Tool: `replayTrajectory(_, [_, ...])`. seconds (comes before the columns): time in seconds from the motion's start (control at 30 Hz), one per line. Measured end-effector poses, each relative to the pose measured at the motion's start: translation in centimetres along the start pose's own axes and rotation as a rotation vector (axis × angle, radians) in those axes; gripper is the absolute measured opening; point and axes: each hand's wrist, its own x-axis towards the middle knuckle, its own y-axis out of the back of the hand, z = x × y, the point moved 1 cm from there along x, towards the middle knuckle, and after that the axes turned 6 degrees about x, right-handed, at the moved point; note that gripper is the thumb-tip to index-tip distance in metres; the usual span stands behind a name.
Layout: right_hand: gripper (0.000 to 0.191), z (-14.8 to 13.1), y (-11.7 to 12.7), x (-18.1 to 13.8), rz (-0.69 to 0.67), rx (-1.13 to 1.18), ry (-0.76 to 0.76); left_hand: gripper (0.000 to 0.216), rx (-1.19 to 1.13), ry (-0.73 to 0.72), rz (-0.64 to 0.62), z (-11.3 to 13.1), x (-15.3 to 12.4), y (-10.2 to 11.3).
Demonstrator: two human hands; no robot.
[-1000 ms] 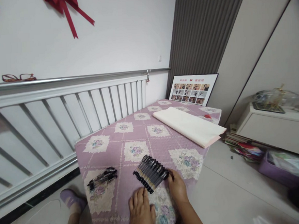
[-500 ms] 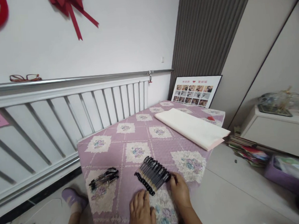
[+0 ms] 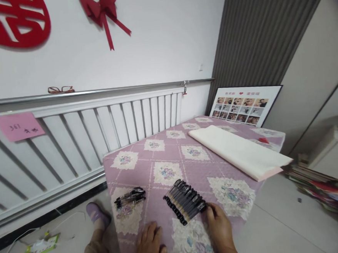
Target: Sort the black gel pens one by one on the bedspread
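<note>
A row of several black-capped gel pens (image 3: 185, 201) lies side by side on the floral tablecloth (image 3: 142, 165). My right hand (image 3: 220, 226) is at the row's near right end, thumb and fingers closed at the cap of the last pen. Resting on the cloth to the left of the row is my left hand (image 3: 150, 245), palm down, fingers extended, holding nothing. A smaller loose bunch of black pens (image 3: 130, 197) lies farther left, apart from both hands.
A folded cream sheet (image 3: 237, 148) lies across the table's right part, near a small red item (image 3: 263, 140). Behind stand a white radiator (image 3: 119, 124) and a framed photo board (image 3: 245, 105). A power strip (image 3: 40, 248) and stacked papers (image 3: 320, 187) are on the floor.
My view has swung left, so the scene sits farther right. My left hand has drawn back from the pen row, leftward and toward me. The right hand stays at the row's end.
</note>
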Motion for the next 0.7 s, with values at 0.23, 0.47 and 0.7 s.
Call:
replayTrajectory(0.23, [0.041, -0.5, 0.2, 0.3, -0.043, -0.013, -0.053, 0.053, 0.055, 0.047, 0.083, -2.7, -1.8, 0.2])
replayTrajectory(0.47, [0.040, -0.3, 0.2, 0.5, -0.072, -0.066, -0.066, 0.037, 0.088, 0.099, 0.365, -1.8, -2.1, -0.4])
replayTrajectory(0.7, [0.045, -0.4, 0.1, 1.0, -0.056, -0.081, -0.072, 0.037, 0.083, -0.032, 0.387, -2.9, -2.0, -0.3])
